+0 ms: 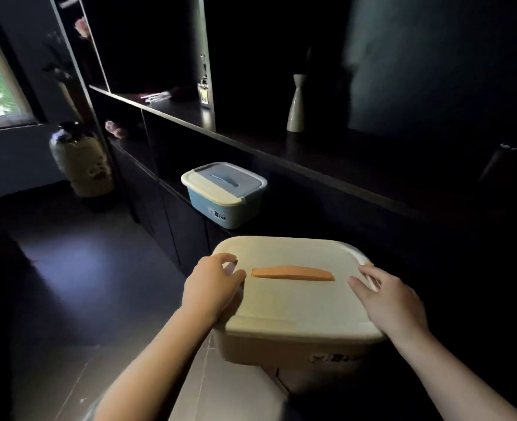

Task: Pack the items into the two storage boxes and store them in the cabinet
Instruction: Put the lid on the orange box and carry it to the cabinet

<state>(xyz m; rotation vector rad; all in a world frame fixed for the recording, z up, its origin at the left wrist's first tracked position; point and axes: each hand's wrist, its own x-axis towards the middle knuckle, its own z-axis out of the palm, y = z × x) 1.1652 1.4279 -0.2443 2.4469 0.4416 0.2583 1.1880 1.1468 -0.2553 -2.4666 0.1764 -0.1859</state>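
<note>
While I steady the cream box (293, 302) between my hands, left hand (211, 284) curls over its lid edge, right hand (388, 299) presses flat, likely keeping it level; blue box (224, 192) sits in the cabinet (166, 214) beyond them.

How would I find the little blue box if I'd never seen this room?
Look at the long dark cabinet along the wall, and go below its ledge. There, beyond the big cream plastic box with the orange handle, sits the small blue plastic box with a cream lid. It's the only blue one, with "Bear" printed on its front.
</note>
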